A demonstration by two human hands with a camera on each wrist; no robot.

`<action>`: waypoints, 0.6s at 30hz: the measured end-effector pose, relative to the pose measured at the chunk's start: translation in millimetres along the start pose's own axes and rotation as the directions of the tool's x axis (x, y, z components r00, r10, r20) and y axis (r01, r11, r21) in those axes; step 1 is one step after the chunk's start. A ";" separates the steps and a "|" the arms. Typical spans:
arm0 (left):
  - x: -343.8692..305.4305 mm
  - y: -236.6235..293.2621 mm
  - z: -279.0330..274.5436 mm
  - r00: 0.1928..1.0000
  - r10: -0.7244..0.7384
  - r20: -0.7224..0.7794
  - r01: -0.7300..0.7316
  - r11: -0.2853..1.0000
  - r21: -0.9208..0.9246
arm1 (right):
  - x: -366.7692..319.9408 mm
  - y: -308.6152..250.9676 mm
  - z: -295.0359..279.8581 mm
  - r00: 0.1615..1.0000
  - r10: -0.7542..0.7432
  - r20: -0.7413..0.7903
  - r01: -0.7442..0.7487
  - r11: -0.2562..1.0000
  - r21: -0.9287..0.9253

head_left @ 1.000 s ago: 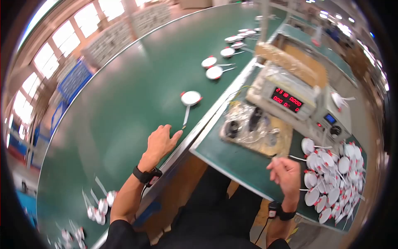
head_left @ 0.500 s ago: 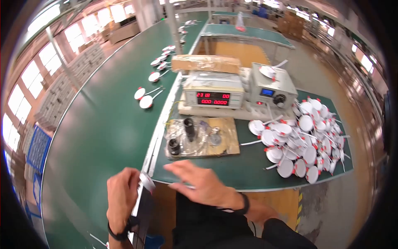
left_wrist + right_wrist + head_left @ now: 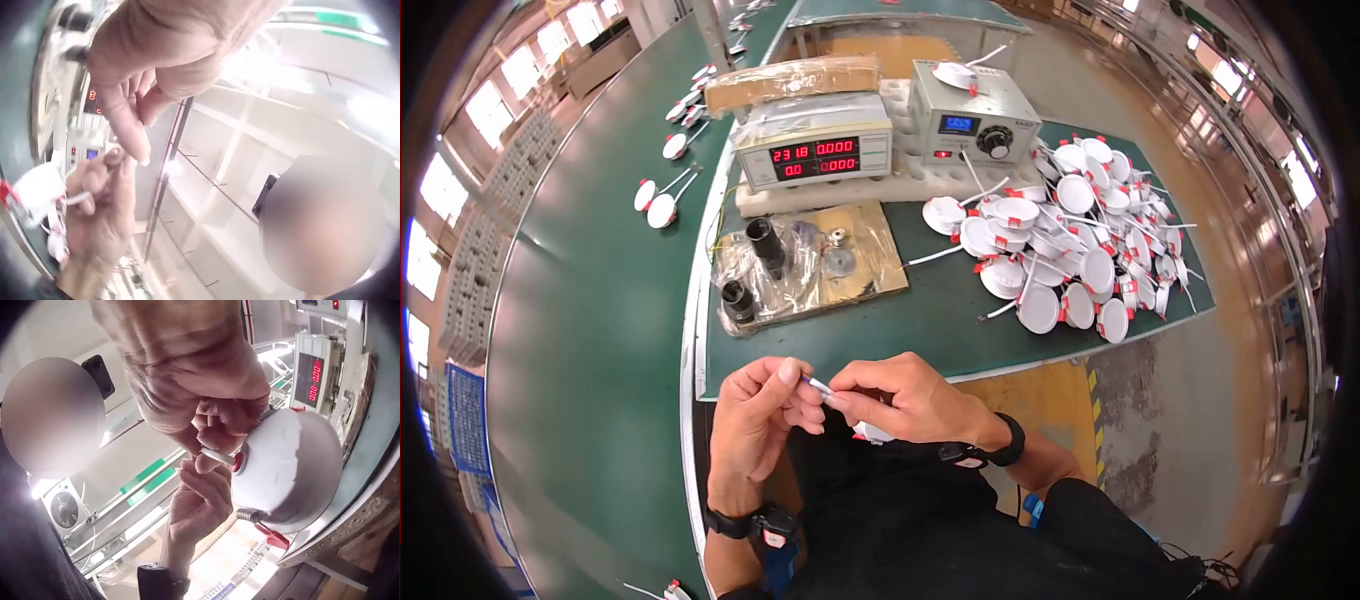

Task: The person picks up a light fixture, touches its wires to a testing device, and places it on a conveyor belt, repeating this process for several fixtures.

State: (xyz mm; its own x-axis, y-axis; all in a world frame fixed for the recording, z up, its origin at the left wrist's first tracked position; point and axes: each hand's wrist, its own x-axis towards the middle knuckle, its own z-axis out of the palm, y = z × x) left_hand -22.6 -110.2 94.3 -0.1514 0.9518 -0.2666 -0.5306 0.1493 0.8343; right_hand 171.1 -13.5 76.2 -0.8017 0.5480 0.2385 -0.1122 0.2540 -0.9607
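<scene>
A white round downlight (image 3: 284,469) with spring clips and red tips hangs below my right hand (image 3: 915,400). In the head view the hands and dark clothing mostly hide it. My right hand pinches its short white cable (image 3: 219,456) between thumb and fingers. Facing it, my left hand (image 3: 755,415) pinches the cable's end with thumb and forefinger, where a bit of blue wire (image 3: 808,380) shows. Both hands are close together before the bench's front edge. In the left wrist view, my left hand (image 3: 169,44) is above and the downlight (image 3: 40,194) is beside the right hand.
Behind the hands stands a film-wrapped board (image 3: 860,270) with black sockets (image 3: 765,243). A power meter (image 3: 815,160) with red digits and a dial box (image 3: 975,125) sit farther back. Many downlights (image 3: 1040,310) are piled on the right. More lie along the green conveyor (image 3: 590,330) at left.
My left hand went from reaching toward a downlight's cable on the conveyor to lifting the downlight over to the bench front. My right hand came across from the pile side and now pinches the cable.
</scene>
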 end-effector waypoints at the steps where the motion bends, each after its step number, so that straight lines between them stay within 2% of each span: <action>1: 5.3 -6.6 2.4 1.000 0.000 -0.009 0.000 1.000 0.000 | -2.5 2.2 -0.4 0.999 -0.020 -0.042 0.019 0.999 -0.033; 3: 13.9 -13.8 6.7 0.998 0.013 -0.059 -0.013 1.000 0.004 | -4.3 8.7 1.5 0.993 -0.070 -0.097 0.062 0.995 -0.080; 4: 15.1 -14.4 10.3 0.998 0.010 -0.057 -0.011 1.000 -0.029 | -5.2 8.8 0.8 0.993 -0.053 -0.110 0.045 0.996 -0.073; 5: 15.7 -16.0 11.9 0.998 0.022 -0.052 -0.024 0.999 -0.042 | -6.7 6.1 0.8 0.992 0.048 -0.115 -0.050 0.999 -0.022; 7: 19.7 -29.1 9.3 0.986 0.169 -0.012 -0.168 0.986 0.011 | -7.4 5.3 2.0 0.984 0.097 -0.151 -0.097 0.995 0.003; 9: 19.0 -35.1 16.3 0.981 0.192 -0.036 -0.194 0.977 -0.088 | -4.6 4.3 1.7 0.984 0.095 -0.151 -0.092 0.995 0.027; 10: 18.6 -36.3 17.6 0.987 0.150 -0.051 -0.156 0.979 -0.133 | -4.3 3.9 0.8 0.982 0.099 -0.162 -0.095 0.995 0.033; 13: 20.2 -43.1 19.7 0.972 0.217 -0.096 -0.227 0.968 -0.110 | -2.3 5.5 0.4 0.984 0.116 -0.136 -0.113 0.993 0.027; 14: 20.9 -45.7 21.9 0.942 0.307 -0.132 -0.302 0.952 0.060 | -1.3 5.7 0.5 0.980 0.142 -0.140 -0.136 0.989 0.053; 16: 21.7 -52.2 27.7 0.861 0.485 -0.154 -0.398 0.830 0.391 | -0.3 5.6 -0.2 0.969 0.200 -0.146 -0.187 0.977 0.101; 18: 26.8 -61.1 25.9 0.879 0.466 -0.102 -0.387 0.822 0.417 | 2.2 7.2 -2.3 0.959 0.241 -0.147 -0.223 0.966 0.130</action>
State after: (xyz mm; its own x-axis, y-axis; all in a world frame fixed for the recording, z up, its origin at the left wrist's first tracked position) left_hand 27.4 -86.9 48.7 -0.4653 0.8789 0.1049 -0.0297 -0.1339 0.9905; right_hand 169.8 -8.6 70.2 -0.7101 0.7038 0.0183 -0.0061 0.0198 -0.9998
